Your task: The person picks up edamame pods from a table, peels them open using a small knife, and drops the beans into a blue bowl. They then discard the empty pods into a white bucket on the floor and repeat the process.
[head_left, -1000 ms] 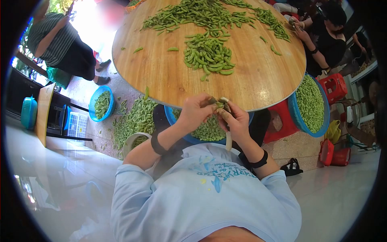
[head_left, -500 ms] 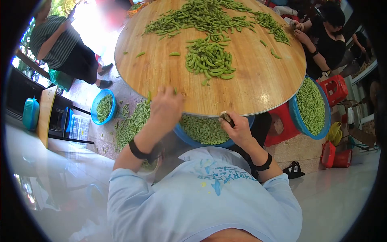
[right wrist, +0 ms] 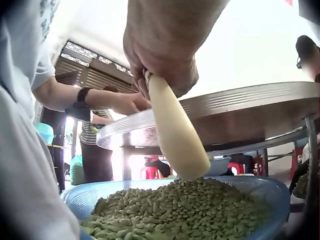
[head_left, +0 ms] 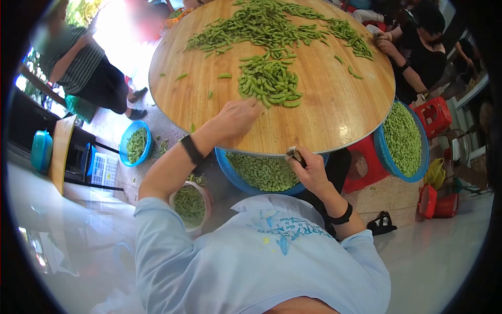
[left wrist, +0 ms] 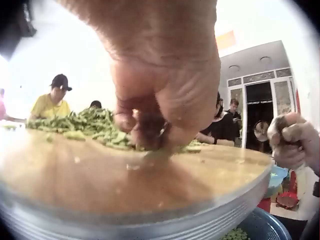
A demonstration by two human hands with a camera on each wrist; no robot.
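Observation:
My left hand reaches over the round wooden table, fingertips at the near edge of a small pile of green bean pods. In the left wrist view its fingers point down and bend toward the tabletop; I cannot tell whether a pod is between them. My right hand, by the table's near rim, grips a tool with a thick, pale, tapered handle. Its dark working end shows beside the thumb in the head view. Below, a blue basin is filled with shelled green beans.
A larger heap of pods covers the far tabletop. At left stand a pale bucket of green pods and a small blue basin. To the right are another blue basin of beans and red stools. Other people are around the table.
My hands were together over the basin a second ago. The left hand parted to the left, then moved forward to the small pile. The right hand keeps the tool near the rim.

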